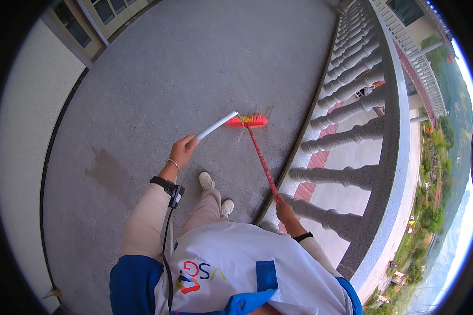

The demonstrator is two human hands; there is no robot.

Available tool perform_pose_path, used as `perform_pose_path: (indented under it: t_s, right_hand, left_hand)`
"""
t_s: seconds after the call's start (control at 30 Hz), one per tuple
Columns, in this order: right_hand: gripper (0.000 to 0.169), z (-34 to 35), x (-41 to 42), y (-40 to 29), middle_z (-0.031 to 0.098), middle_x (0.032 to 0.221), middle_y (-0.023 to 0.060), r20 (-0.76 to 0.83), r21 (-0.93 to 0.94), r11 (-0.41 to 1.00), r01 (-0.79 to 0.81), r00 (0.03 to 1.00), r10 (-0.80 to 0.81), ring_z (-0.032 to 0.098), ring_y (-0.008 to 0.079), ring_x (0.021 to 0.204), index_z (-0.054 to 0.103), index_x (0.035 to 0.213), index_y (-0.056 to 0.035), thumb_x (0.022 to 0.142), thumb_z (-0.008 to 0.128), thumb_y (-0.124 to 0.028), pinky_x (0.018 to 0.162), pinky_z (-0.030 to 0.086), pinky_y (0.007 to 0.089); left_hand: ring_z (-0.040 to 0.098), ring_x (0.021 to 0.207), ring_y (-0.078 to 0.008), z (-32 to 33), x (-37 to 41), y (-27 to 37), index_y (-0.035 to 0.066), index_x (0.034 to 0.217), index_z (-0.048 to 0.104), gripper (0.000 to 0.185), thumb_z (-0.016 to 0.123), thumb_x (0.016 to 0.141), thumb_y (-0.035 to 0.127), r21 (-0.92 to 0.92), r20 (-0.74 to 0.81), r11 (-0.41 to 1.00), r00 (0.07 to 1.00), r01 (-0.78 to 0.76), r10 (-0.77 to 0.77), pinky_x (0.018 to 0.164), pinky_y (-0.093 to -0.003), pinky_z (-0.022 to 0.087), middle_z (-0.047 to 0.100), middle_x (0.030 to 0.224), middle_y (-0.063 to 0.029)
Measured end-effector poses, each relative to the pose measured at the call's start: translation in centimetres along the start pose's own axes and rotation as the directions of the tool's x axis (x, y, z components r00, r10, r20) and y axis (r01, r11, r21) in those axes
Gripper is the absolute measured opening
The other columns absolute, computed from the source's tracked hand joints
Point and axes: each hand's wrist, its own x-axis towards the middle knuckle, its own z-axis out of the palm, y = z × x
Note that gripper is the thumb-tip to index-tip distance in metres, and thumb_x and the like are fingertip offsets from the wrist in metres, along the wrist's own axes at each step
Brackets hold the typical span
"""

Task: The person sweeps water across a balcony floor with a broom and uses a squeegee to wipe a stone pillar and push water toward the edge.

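My left hand (183,150) grips a pale plastic tube (216,126) that slants up to the right. What looks like a thin stream of water falls from its tip near the broom. A pale hose (171,226) hangs below that wrist, partly hidden by the arm. In my right hand (285,210), beside the balusters, is the red handle (262,157) of a push broom. Its red head with red and yellow bristles (247,120) rests on the wet concrete floor (181,71), just beyond the tube's tip.
A stone balustrade (396,130) runs along my right, with a lower yard beyond it. On the left stands a pale wall (35,130), with doors (106,15) farther ahead. A dark wet patch (108,171) marks the floor at left. My shoes (206,180) are close behind the broom.
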Motion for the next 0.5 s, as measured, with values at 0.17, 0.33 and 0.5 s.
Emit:
perform_pose_path:
  t_s: [0.17,0.33,0.5]
  right_hand:
    - [0.051,0.7,-4.3,3.0,0.059,0.083,0.0292,0.123,-0.115,0.993,-0.016,0.992,0.031,0.058,0.0469,0.077,0.024,0.135,-0.0165,0.087,0.042,-0.018,0.067,0.045,0.055]
    - [0.049,-3.5,0.7,-1.3,0.059,0.083,0.0291,0.166,-0.293,0.953,-0.072,0.978,0.125,0.058,0.0466,0.076,0.028,0.134,-0.016,0.087,0.043,-0.017,0.066,0.045,0.0544]
    - [0.047,-7.8,6.1,-6.9,0.06,0.084,0.0289,0.115,-0.273,0.962,0.027,0.993,0.005,0.058,0.046,0.077,0.033,0.132,-0.0153,0.087,0.044,-0.016,0.066,0.046,0.0537]
  left_hand:
    - [0.049,0.064,-0.0099,-2.0,4.2,-2.3,0.002,0.102,0.06,0.031,0.057,0.086,0.029,-0.051,-0.181,0.997,0.982,0.051,-0.06,0.058,-0.0252,0.042,0.058,0.071,-0.0051]
    - [0.04,0.059,-0.0061,-2.8,10.6,0.0,0.003,0.101,0.061,0.032,0.056,0.087,0.031,-0.148,-0.26,0.989,0.965,-0.017,-0.023,0.052,-0.0222,0.035,0.047,0.063,0.0032]
    - [0.039,0.057,-0.0068,-5.6,17.4,3.6,0.004,0.1,0.062,0.031,0.056,0.087,0.031,-0.087,-0.306,0.99,0.949,-0.109,0.077,0.051,-0.0229,0.034,0.046,0.061,0.002]
